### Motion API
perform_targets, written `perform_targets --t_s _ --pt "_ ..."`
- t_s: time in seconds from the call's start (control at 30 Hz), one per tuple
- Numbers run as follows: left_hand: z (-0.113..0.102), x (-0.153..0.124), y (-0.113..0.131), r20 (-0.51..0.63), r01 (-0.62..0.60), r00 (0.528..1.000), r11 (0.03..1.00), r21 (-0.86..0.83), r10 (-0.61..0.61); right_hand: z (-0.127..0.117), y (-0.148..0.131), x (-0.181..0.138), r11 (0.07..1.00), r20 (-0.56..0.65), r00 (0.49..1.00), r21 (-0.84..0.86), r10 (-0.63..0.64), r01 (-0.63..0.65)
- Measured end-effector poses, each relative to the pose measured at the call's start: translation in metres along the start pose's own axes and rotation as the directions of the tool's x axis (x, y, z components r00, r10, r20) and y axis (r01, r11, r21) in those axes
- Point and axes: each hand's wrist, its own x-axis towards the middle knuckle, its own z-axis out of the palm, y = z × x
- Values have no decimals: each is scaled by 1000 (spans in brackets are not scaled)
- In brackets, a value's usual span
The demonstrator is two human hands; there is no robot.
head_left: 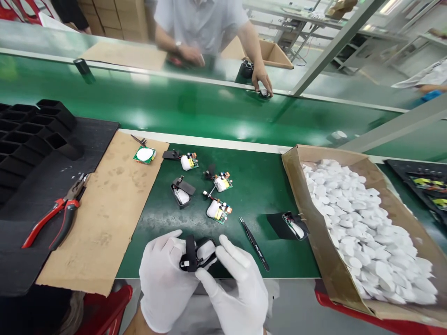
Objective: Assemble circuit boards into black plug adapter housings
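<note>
Near the table's front edge, my white-gloved left hand [167, 274] grips a small black plastic case [190, 253]. A white pad [206, 250] shows inside its open end, and a black end cap sits tilted at its left side. My right hand [240, 284], also gloved, closes thumb and fingers on the case's right end. Just beyond lie several circuit boards with white pads, one of them a green board [219, 211]. Another black case [182, 191] with its cap ajar rests there too. To the right of these are black tweezers [254, 244] and a dark case [288, 225] on its side.
A cardboard box [296, 186] of white pads [359, 214] stands at right. On the left are red-handled pliers [59, 216], a cardboard sheet [115, 186] and stacked black housings [31, 130]. Across the green belt [157, 102], a co-worker's hand [261, 77] touches a small part.
</note>
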Motion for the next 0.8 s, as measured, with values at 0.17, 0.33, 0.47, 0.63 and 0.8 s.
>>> perform_targets --t_s 0.17,0.33,0.47,0.63,0.8 --pt "0 -3 -1 7 -17 1000 1000 14 17 1 2 5 992 31 995 -79 -98 100" --pt "-2 0 -10 55 -35 998 997 -64 39 -6 13 20 979 119 973 68 -199 192" --pt "-10 11 -19 189 28 982 965 -260 22 -7 18 25 972 199 956 133 -216 192" --pt "-13 12 -19 138 2 990 968 -252 34 -1 15 25 975 161 963 -6 -217 221" --pt "-1 3 -12 104 -93 990 994 -63 99 7 12 23 975 144 964 13 -223 223"
